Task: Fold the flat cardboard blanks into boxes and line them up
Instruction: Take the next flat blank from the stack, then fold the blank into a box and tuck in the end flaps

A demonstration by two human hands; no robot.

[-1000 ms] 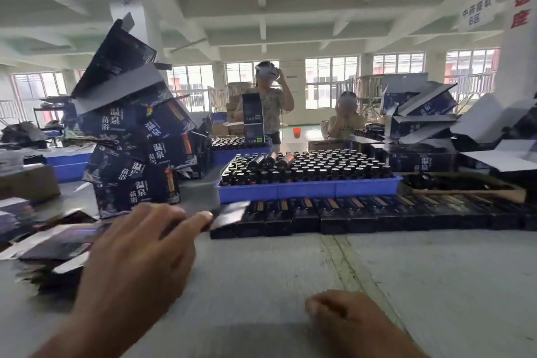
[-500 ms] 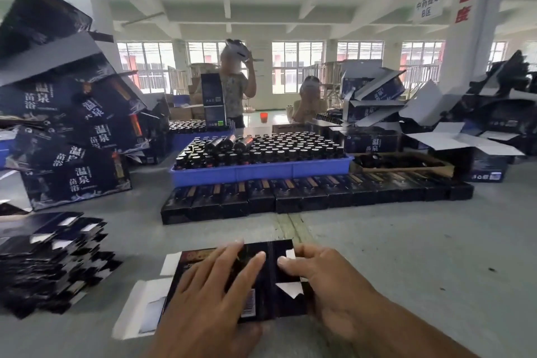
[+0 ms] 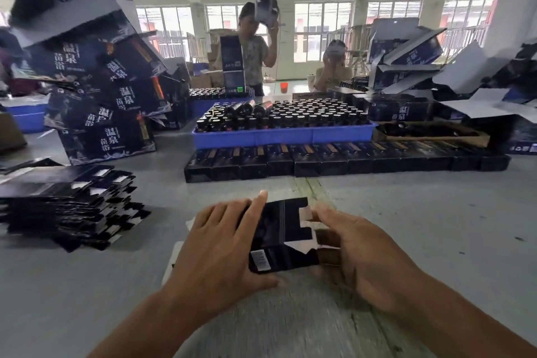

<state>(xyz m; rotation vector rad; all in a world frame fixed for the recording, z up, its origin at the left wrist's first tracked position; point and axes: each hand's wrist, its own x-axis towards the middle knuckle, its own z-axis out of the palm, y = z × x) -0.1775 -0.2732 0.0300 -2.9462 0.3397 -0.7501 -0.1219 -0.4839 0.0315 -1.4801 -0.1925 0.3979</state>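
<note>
Grey worktable (image 3: 406,241) is filling the near view, and the person's hands are meeting over it on a dark cardboard blank (image 3: 283,237). The left hand (image 3: 223,244) is lying across the blank's left part, fingers straight and pressing down, thumb tucked under the near edge, probably to pin the card while it is shaped. The right hand (image 3: 357,253) is curling its fingers round the right end, where pale flaps are showing, likely to push the sleeve open into a tube. Half a second ago the blank was lying flat and spread wide beneath both palms; now it is looking narrower and raised at the near edge, so the folding is under way.

To the left, a stack of flat blanks (image 3: 66,206) is waiting within easy reach. Farther back, a row of finished boxes (image 3: 334,160) is standing side by side, set there to be lined up as the task asks. Behind the row, a blue tray (image 3: 284,136) is holding dark bottles (image 3: 290,116), and large printed cartons (image 3: 101,90) are leaning in a heap at the left. At the far side, two people (image 3: 255,49) are adjusting something at their heads; more open cartons (image 3: 406,61) are piling up on the right.
</note>
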